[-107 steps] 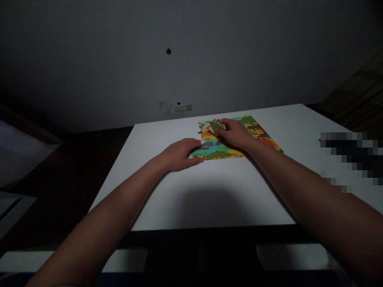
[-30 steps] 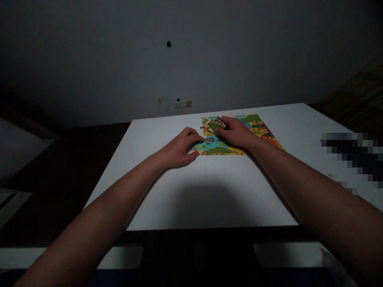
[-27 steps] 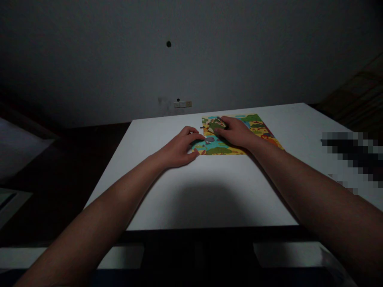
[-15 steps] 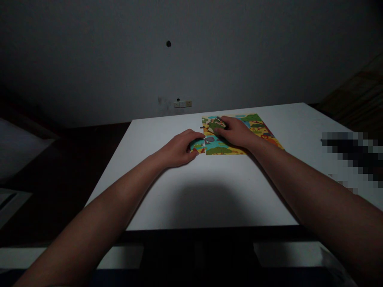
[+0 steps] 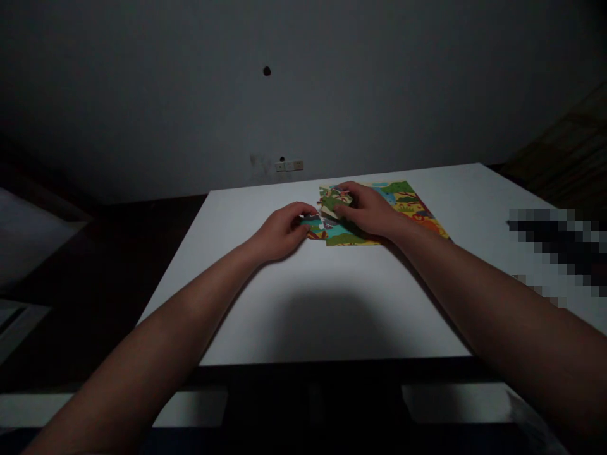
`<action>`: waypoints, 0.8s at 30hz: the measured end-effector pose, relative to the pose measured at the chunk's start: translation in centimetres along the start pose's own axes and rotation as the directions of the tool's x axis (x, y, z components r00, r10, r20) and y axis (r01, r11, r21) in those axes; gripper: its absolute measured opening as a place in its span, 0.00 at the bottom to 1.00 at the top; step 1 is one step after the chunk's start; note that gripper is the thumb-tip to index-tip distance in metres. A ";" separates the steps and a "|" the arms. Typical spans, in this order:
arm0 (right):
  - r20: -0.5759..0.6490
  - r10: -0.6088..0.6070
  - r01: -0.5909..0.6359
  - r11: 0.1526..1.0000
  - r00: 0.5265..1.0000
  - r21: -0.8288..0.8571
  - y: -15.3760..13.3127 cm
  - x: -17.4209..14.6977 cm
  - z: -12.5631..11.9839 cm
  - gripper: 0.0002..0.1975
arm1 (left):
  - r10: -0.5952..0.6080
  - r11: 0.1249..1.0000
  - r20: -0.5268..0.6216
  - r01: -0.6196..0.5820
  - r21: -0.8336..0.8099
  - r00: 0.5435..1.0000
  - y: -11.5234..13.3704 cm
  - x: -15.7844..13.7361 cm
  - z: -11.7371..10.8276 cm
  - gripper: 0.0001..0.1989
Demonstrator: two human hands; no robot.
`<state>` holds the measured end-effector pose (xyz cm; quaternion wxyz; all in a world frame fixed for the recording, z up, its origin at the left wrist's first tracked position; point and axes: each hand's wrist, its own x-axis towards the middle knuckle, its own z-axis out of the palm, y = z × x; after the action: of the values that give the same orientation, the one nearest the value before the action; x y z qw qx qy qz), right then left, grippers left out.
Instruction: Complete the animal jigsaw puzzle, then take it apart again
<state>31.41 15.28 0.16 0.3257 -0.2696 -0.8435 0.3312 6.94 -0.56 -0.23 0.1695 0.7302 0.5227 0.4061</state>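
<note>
A colourful jigsaw puzzle (image 5: pixel 403 201), with green trees, yellow ground and an orange animal, lies flat on the white table. At its left edge my left hand (image 5: pixel 279 232) grips a blue-green puzzle piece (image 5: pixel 313 225) between thumb and fingers, with the piece's right side close against the puzzle. My right hand (image 5: pixel 367 207) pinches a green and cream puzzle piece (image 5: pixel 336 203) just above the upper left part of the puzzle. That piece is tilted and covers some of the picture beneath. My right hand and forearm hide the puzzle's middle.
The white table (image 5: pixel 303 303) ends at a dark front edge. Behind it stands a grey wall with a socket strip (image 5: pixel 289 165). A blurred-out dark object (image 5: pixel 559 243) lies at the table's right side.
My right hand has moved slightly left with its piece. My left hand has shifted its piece a little, and the piece now sits tilted differently against the puzzle's left edge.
</note>
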 end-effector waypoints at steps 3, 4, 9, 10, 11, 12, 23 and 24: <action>0.100 -0.089 0.074 0.987 0.991 0.139 -1.0 -0.2 0.8 0.23 | -0.037 0.992 -0.051 0.031 -0.121 0.998 -0.2 0.3 0.6 0.18; 0.140 -0.104 0.079 0.981 0.985 0.177 -1.4 -0.3 1.0 0.21 | -0.061 0.987 -0.060 0.051 -0.152 0.996 -0.2 0.3 0.7 0.19; 0.234 -0.111 0.044 0.961 0.966 0.274 -2.6 -0.8 1.3 0.18 | -0.171 0.961 -0.112 0.141 -0.238 0.979 0.1 0.5 1.1 0.19; 0.248 -0.110 0.042 0.964 0.962 0.264 -2.7 -0.9 1.3 0.18 | -0.182 0.959 -0.127 0.148 -0.243 0.975 0.1 0.6 1.2 0.18; 0.260 -0.109 0.043 0.968 0.959 0.247 -2.8 -1.0 1.4 0.19 | -0.189 0.958 -0.138 0.151 -0.244 0.972 0.2 0.6 1.2 0.18; 0.265 -0.107 0.047 0.973 0.958 0.225 -2.9 -1.0 1.4 0.19 | -0.191 0.958 -0.145 0.152 -0.243 0.971 0.2 0.6 1.3 0.17; -0.018 0.242 -0.226 0.927 0.970 0.300 1.2 0.4 -0.5 0.12 | 0.089 0.970 0.017 -0.091 0.227 0.996 0.0 -0.1 0.3 0.16; -0.010 0.278 -0.258 0.903 0.961 0.343 1.5 0.4 -0.5 0.12 | 0.098 0.963 0.065 -0.111 0.245 0.993 0.0 -0.1 0.3 0.17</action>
<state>31.86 16.74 -0.53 0.3430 -0.3325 -0.7190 0.5048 7.13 -0.65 -0.44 0.0686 0.7825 0.5255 0.3268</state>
